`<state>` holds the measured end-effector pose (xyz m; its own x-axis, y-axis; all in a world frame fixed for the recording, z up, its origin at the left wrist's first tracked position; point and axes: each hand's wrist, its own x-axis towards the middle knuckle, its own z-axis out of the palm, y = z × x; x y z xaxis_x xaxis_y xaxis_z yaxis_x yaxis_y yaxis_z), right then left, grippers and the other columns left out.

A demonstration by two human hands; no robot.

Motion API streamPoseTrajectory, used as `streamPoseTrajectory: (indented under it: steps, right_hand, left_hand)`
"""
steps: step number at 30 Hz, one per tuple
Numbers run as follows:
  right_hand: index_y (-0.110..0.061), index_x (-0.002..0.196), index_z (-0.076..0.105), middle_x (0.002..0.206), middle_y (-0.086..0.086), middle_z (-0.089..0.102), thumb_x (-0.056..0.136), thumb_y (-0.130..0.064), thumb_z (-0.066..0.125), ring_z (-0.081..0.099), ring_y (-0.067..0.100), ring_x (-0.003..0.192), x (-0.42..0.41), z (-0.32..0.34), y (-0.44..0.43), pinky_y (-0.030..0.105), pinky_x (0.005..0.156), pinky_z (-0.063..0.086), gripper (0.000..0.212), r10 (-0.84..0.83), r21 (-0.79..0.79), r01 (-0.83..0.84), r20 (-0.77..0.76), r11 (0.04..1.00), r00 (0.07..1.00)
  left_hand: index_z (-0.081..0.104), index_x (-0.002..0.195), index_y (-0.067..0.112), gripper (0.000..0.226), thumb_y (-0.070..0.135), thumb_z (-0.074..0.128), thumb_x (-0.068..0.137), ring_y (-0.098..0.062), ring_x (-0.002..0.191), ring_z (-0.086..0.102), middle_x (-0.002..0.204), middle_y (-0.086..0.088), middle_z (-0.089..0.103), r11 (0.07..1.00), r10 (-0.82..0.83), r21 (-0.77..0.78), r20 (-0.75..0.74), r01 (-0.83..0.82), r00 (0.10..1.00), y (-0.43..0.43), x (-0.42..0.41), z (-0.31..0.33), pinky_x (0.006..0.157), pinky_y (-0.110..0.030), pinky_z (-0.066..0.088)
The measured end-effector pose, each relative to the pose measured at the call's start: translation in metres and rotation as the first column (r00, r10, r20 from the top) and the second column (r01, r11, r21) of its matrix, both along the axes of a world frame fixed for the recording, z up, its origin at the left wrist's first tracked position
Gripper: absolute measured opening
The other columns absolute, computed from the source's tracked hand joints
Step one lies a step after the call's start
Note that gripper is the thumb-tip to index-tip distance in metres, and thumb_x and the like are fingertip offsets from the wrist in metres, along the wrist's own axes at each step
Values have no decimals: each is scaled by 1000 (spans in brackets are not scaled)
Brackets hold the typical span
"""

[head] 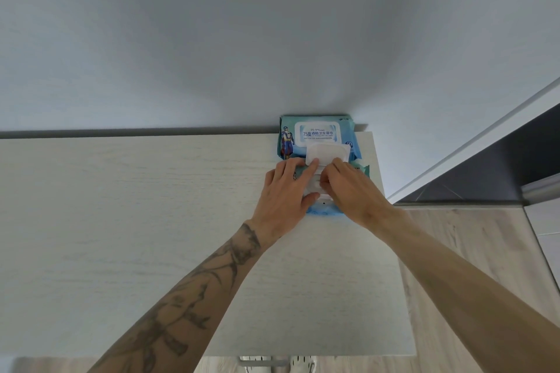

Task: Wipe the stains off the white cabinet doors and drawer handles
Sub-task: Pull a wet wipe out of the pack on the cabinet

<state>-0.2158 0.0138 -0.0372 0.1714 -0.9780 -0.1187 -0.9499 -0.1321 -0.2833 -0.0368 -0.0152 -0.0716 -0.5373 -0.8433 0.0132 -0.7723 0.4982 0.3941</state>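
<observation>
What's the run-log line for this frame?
stage: getting wipe | left hand: steadies near pack | right hand: at its opening, lid up | far pack: untouched

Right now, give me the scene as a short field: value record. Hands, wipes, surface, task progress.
surface: white cabinet top, against the wall
far pack: wet wipes pack, lies flat at the wall, lid shut
near pack: second wipes pack, mostly hidden by the hands, flip lid open
left hand: pressing on the near pack
right hand: fingers pinching at the pack's opening
wipe: none clearly pulled out yet
task progress: no wiping started; doors and handles not in view
</observation>
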Motion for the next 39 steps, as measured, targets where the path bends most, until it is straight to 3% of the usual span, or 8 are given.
streamPoseTrajectory:
  steps: [3,11,19,24,28,34,36,39]
  right_hand:
    - [-8,107,64,114,8,62,106,-23,62,62,26,106,-2,5,-1,41,96,57,16,-33,18,32,78,999,996]
    - [-4,114,58,116,12,57,108,-15,56,56,23,102,0,5,-3,40,100,55,13,29,44,-29,-11,999,1000]
    - [-16,104,44,116,6,52,113,-23,44,51,17,108,0,32,-8,37,97,56,11,-71,56,60,218,997,973]
    - [-15,122,56,125,-6,51,102,-36,67,49,14,113,-2,24,-6,33,100,53,30,-178,119,148,296,982,938]
    - [-12,113,67,122,4,65,104,-30,66,56,24,117,2,13,-1,41,107,52,20,-200,63,190,254,980,946]
    - [-16,102,54,104,-2,65,109,-29,56,64,21,95,1,30,13,26,79,58,15,-240,-52,295,459,954,855]
    - [-14,102,56,107,-2,68,109,-29,55,66,20,92,-5,41,18,28,78,60,16,-253,-91,349,524,933,813]
    - [-20,100,55,106,-7,69,108,-30,56,65,14,89,-10,59,25,13,75,54,13,-272,-120,411,579,904,769]
  left_hand:
    - [27,166,25,73,42,62,104,-26,145,28,156,-7,36,1000,-2,-6,-4,2,1000,0,0,1,121,-42,31]
    - [26,166,25,73,43,62,104,-25,147,25,158,-5,33,1000,7,17,6,-7,1000,0,-1,2,123,-43,28]
    - [28,164,25,72,41,63,104,-25,144,28,156,-4,35,1000,23,20,6,-23,1000,1,-2,8,120,-42,32]
    - [32,163,25,68,42,62,104,-23,145,29,156,-1,37,998,41,47,-31,-40,999,2,-2,9,122,-41,30]
    - [33,163,24,69,40,65,103,-22,145,29,155,0,38,997,49,58,-45,-46,998,0,-2,10,122,-39,29]
    - [30,163,25,74,42,67,101,-19,142,29,153,2,37,995,61,84,-51,-56,997,-2,-1,9,122,-40,30]
    - [30,162,24,75,42,69,100,-19,141,31,152,2,38,993,70,99,-58,-64,996,-2,-2,13,122,-41,32]
    - [23,165,23,83,37,72,99,-19,141,32,154,2,38,986,95,143,-104,-80,990,-3,-5,19,122,-40,31]
